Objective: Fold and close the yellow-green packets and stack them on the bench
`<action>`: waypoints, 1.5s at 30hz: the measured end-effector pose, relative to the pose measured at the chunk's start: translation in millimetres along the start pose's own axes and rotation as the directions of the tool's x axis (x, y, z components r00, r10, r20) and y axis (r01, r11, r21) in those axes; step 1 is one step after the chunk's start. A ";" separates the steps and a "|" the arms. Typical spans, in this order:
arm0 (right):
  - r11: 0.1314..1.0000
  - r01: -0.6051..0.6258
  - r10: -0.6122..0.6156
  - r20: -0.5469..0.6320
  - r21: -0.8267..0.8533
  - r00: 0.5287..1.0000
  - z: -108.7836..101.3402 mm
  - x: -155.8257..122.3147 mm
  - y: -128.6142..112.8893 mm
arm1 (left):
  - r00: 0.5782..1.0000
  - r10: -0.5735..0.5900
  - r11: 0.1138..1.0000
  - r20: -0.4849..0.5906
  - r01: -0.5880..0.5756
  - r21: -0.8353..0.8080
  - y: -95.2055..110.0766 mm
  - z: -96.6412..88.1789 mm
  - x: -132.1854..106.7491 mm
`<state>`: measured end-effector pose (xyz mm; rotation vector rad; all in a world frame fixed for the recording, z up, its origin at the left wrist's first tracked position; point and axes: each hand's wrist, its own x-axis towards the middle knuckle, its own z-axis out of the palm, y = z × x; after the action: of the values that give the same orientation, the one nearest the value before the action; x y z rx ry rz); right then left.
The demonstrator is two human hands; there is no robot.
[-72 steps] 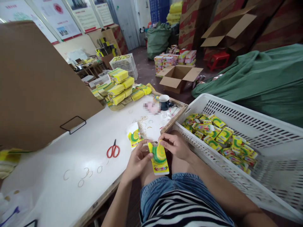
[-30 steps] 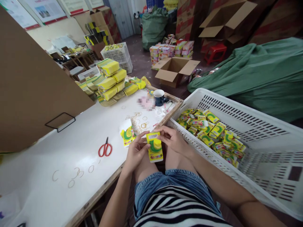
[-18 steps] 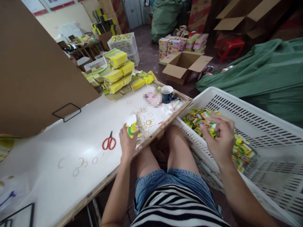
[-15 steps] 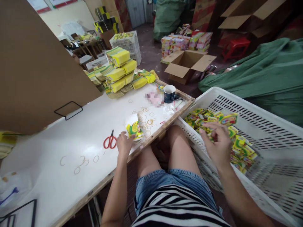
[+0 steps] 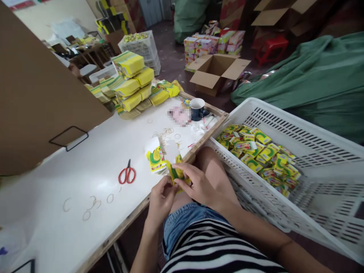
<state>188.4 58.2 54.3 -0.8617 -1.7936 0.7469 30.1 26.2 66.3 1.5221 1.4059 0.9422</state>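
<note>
Between my two hands, over my lap at the table's edge, is a yellow and green packet (image 5: 176, 171) with a white flap standing up at its top. My left hand (image 5: 162, 195) is closed, pinching the packet's lower left corner. My right hand (image 5: 196, 184) grips the same packet from the right, thumb and fingers pressed together on it. Just left of it, a small stack of similar packets (image 5: 156, 158) lies on the white table (image 5: 96, 163). Red-handled scissors (image 5: 127, 173) rest further left. Loose rubber bands (image 5: 167, 132) are scattered beyond the stack.
A white plastic crate (image 5: 321, 208) on my right holds a heap of small yellow packets (image 5: 264, 149). A dark mug (image 5: 197, 110) stands near the table's far corner. Bundled yellow packaging (image 5: 131, 83) is piled at the back. Behind is an open cardboard box (image 5: 217, 72).
My right hand has come from over the crate to my lap and now grips a packet. My left hand has left the stack, moving nearer me with that packet. The view has shifted slightly.
</note>
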 end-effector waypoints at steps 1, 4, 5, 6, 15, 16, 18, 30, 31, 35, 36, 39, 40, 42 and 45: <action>0.999 -0.027 0.027 -0.006 0.027 1.000 0.9 -1.5 1.7 | 1.000 0.002 1.000 -0.010 -0.002 -0.025 -1.6 3.1 -1.4; 0.998 -0.048 0.050 -0.054 0.036 0.997 -2.6 -6.2 5.2 | 0.998 0.031 0.997 -0.055 -0.035 -0.065 -9.1 7.1 2.7; 0.999 -0.039 0.041 -0.058 0.024 0.997 -5.2 -6.8 5.8 | 0.997 0.048 0.996 -0.060 -0.052 -0.073 -11.1 7.7 5.7; 0.999 -0.037 0.038 -0.050 0.014 0.998 -8.2 -7.0 6.3 | 0.996 0.063 0.995 -0.055 -0.068 -0.080 -12.4 8.4 8.8; 0.999 -0.045 0.046 -0.051 0.028 0.998 -24.4 -1.9 12.3 | 0.992 0.122 0.992 0.045 -0.120 -0.046 -9.8 14.6 15.1; 0.998 -0.054 0.055 -0.038 0.037 0.998 -24.7 -1.6 12.8 | 0.991 0.124 0.992 0.047 -0.122 -0.037 -9.6 14.3 14.2; 0.996 -0.079 0.080 -0.017 0.053 0.997 -24.7 -1.2 13.4 | 0.992 0.114 0.993 0.056 -0.113 -0.021 -9.7 13.2 12.1; 0.995 -0.094 0.090 -0.161 -0.016 0.983 -24.6 -7.8 10.9 | 0.998 0.063 0.988 -0.014 -0.064 -0.143 -8.4 20.9 13.8; 0.995 -0.091 0.085 -0.159 -0.032 0.984 -25.2 -8.9 10.0 | 0.997 0.069 0.987 -0.040 -0.074 -0.142 -6.3 22.4 15.0; 0.989 -0.147 0.147 -0.112 0.002 0.983 -25.3 -13.5 8.4 | 0.995 0.069 0.985 -0.066 -0.078 -0.154 -0.8 26.5 19.3; 0.985 -0.172 0.173 -0.127 0.017 0.977 -24.7 -14.4 9.1 | 0.997 0.052 0.984 -0.052 -0.060 -0.168 -1.3 27.1 19.9; 0.973 -0.226 0.232 -0.205 0.053 0.951 -22.3 -15.2 12.6 | 0.999 -0.029 0.963 0.016 0.033 -0.267 -8.5 29.2 20.4; 0.971 -0.228 0.238 -0.213 0.068 0.948 -21.4 -14.8 13.5 | 0.996 -0.065 0.942 0.059 0.080 -0.326 -12.2 30.3 20.3; 0.972 -0.211 0.228 -0.200 0.101 0.953 -19.7 -13.6 14.3 | 0.980 -0.139 0.868 0.142 0.189 -0.459 -19.0 33.5 20.0; 0.975 -0.173 0.195 -0.176 0.137 0.965 -18.6 -12.1 12.9 | 0.938 -0.219 0.741 0.269 0.339 -0.580 -22.9 40.7 20.3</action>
<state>212.0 57.5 44.2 -0.9937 -1.5003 0.8542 61.2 43.4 29.8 0.8402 1.0044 0.9229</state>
